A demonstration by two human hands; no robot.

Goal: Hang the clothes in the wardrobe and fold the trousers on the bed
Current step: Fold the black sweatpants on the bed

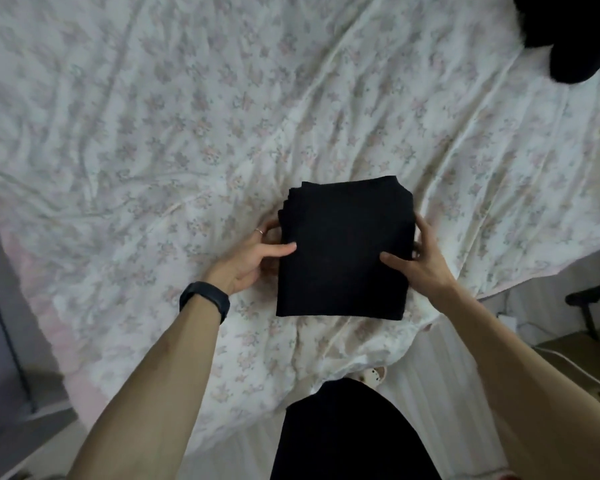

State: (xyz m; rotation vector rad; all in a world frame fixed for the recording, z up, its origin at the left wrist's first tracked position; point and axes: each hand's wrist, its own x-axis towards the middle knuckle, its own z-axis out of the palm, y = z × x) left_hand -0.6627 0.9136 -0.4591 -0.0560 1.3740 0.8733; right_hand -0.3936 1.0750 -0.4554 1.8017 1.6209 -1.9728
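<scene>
- 1 view only: head cam, worn by the person.
- Faces fwd & steeply down onto the bed [153, 116], from a spot right at its near edge.
- Wide-angle lens: bed edges bow, and both forearms fan in from the bottom corners.
- Close range: left hand [253, 254] & right hand [426, 261] sit just below centre, on either side of the folded trousers [343, 247].
- Bottom centre shows the person's own dark clothing [343, 438].
- A black garment [568, 29] is cut off at top right.
</scene>
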